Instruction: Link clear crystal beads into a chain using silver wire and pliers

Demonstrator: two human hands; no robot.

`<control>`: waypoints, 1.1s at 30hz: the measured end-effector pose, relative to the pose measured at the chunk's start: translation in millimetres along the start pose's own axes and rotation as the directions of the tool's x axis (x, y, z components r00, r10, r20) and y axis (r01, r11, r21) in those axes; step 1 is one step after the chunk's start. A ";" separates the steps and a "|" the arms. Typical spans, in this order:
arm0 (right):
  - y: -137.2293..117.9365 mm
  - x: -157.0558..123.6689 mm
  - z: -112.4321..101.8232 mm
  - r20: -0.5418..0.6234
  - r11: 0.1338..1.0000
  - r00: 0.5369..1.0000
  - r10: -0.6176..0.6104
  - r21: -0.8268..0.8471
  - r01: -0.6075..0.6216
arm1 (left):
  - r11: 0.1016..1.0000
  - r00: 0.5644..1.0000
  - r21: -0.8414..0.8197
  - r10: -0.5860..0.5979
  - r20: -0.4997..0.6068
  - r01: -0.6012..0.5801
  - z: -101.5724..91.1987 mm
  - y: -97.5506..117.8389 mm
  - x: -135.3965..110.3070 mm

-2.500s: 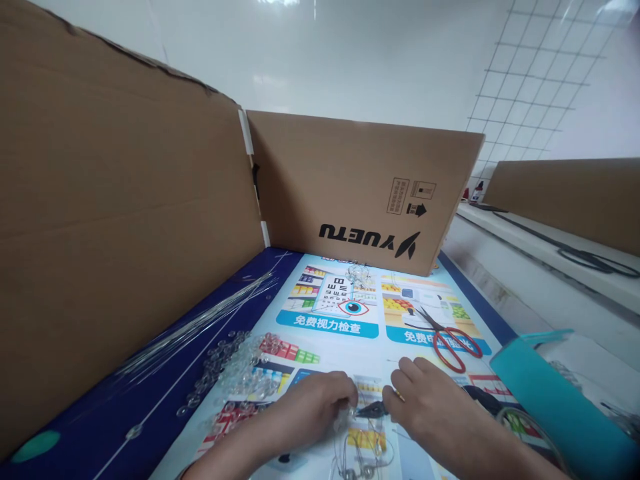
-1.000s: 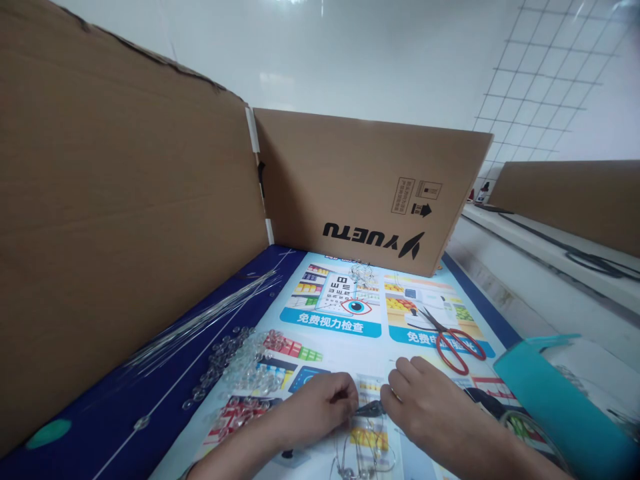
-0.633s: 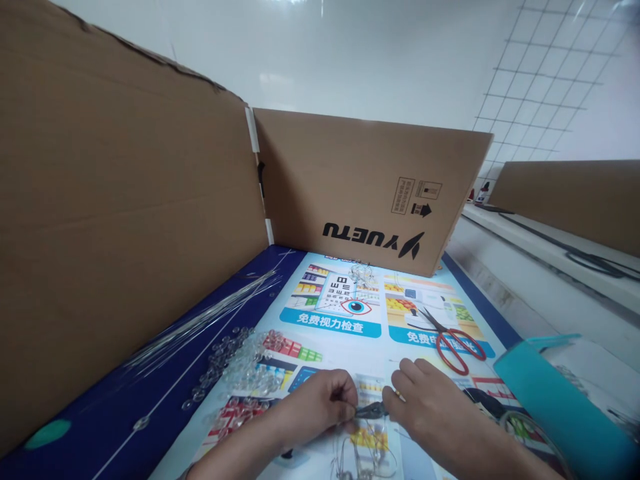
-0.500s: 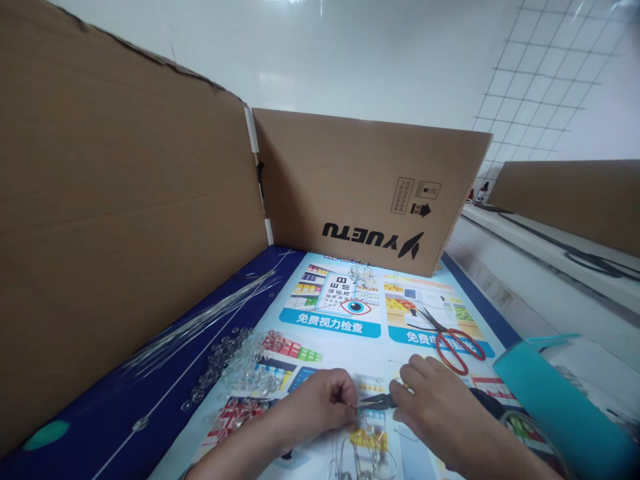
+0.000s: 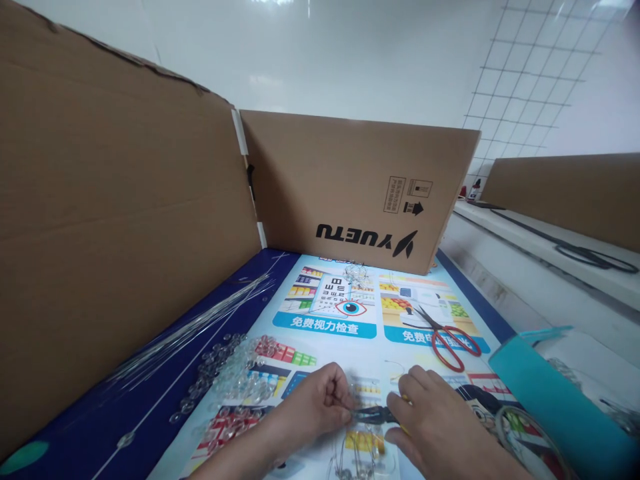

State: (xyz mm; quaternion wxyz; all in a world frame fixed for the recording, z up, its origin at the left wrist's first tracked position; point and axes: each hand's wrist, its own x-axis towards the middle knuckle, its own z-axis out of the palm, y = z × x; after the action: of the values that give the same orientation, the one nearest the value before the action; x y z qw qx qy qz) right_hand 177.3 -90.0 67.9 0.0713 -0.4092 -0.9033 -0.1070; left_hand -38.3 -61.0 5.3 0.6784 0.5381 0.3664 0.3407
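Bare left hand (image 5: 325, 403), bare right hand (image 5: 427, 413), uncovered, tapering forearms (image 5: 250, 445)

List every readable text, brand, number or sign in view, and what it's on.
"YUETU", black, upside down: brown cardboard panel.
"免费视力检查": left blue banner of the white-and-blue printed sheet.
"免费…", rest partly covered by red-handled metal scissors: right blue banner, same sheet.
"E" signs, variously turned: eye chart printed on the sheet.
Black arrow: cardboard panel; characters beside it too small.
Unreadable: label on small dark-capped bottle.
No legible numbers.
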 end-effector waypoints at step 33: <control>-10.9 -1.3 16.1 -0.099 0.990 0.994 0.047 -0.130 -0.060 | 0.971 0.992 0.232 0.081 -0.098 -0.057 4.6 -0.8 -1.0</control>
State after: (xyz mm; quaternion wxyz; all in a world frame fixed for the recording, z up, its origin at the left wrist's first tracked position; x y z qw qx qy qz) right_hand 169.3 -93.8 50.6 0.0899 -0.4316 -0.8784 -0.1844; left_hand -34.7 -64.2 5.4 0.5790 0.6062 0.4200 0.3477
